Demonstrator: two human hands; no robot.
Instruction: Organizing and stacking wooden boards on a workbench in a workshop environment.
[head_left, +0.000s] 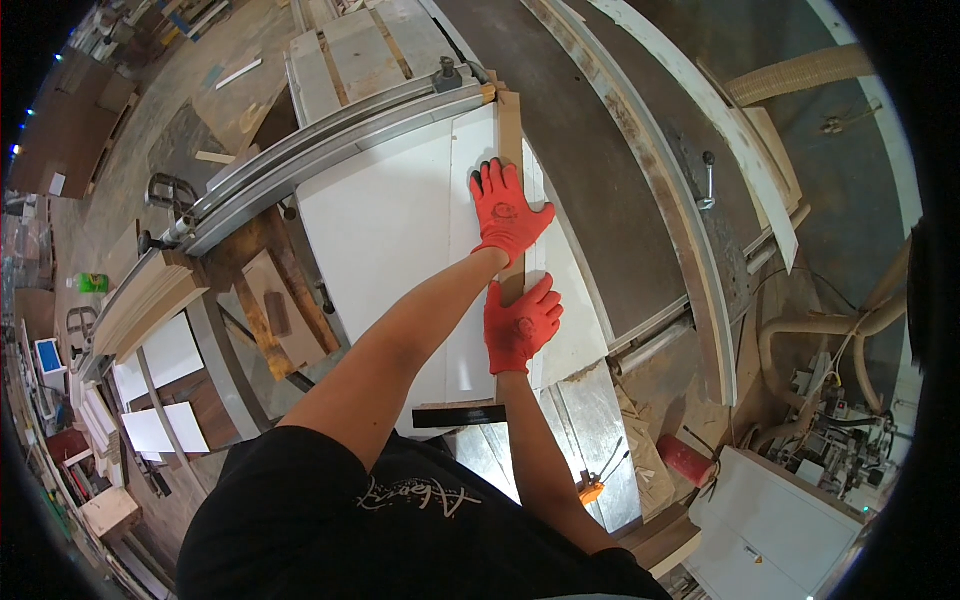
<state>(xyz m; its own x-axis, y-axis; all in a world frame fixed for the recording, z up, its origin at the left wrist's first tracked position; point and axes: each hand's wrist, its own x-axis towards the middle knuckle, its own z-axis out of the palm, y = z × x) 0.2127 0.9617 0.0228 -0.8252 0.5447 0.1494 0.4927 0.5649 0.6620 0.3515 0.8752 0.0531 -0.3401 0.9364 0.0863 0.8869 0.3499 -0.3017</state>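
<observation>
A long narrow brown board strip (510,130) lies on a white panel (385,190), running away from me. Red work gloves cover both hands. My left hand (508,212) rests flat on the strip's far half, fingers stretched forward and thumb out to the right. Closer to me, my right hand (524,325) lies over the same strip, thumb at its left side and fingers spread to the right. Between the hands a short stretch of the strip shows; the gloves hide other parts. A short dark-edged piece (460,414) sits at the panel's near end, close to my body.
A metal fence rail (350,130) crosses beyond the panel. To the right are a dark machine table (600,170) and a long metal rail (660,150). Stacked boards (160,300) stand at left. A red cylinder (686,460) and grey cabinet (770,525) are at lower right.
</observation>
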